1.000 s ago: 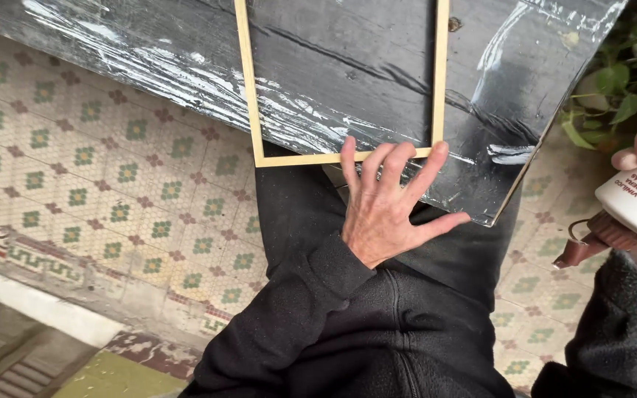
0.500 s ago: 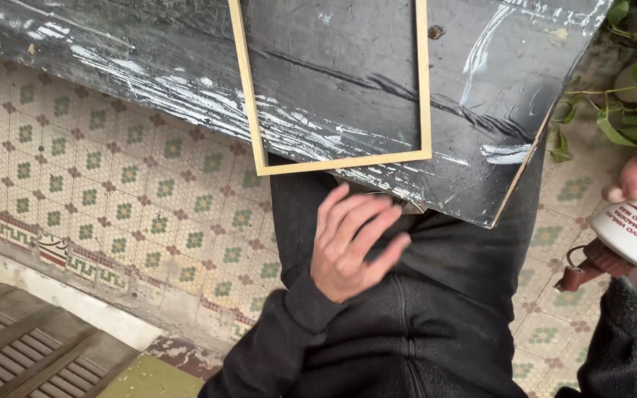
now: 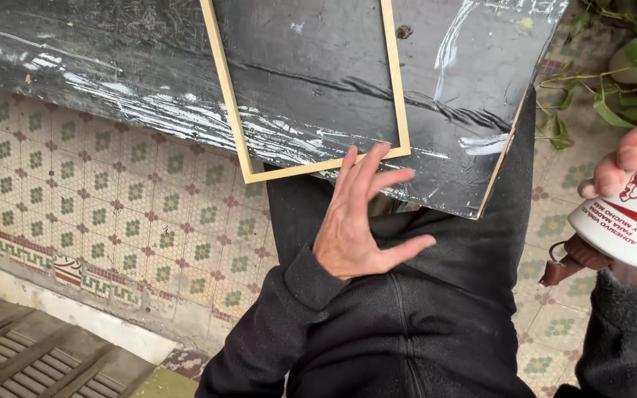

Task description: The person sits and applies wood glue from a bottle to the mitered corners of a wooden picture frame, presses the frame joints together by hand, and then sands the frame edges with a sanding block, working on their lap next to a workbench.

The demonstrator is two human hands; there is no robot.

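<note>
Left hand: the left hand [image 3: 359, 225] is open, fingers spread, the tips touching the lower edge of the wooden frame [image 3: 311, 88].
Right hand: the right hand [image 3: 628, 166] grips a white glue bottle [image 3: 632, 217] at the right edge of the view.
Frame: it lies flat on the black board [image 3: 473, 110] over the lap.
Risk: a push may slide the loose frame off the near edge of the board.
Risk: the bottle is tilted; its tip is out of view, so glue possibly drips.

1 package shows: a white plastic bottle [image 3: 632, 221] at the right edge, tilted, gripped by the right hand [image 3: 628, 166]. its label carries red and black print with a red band and a red figure.
</note>
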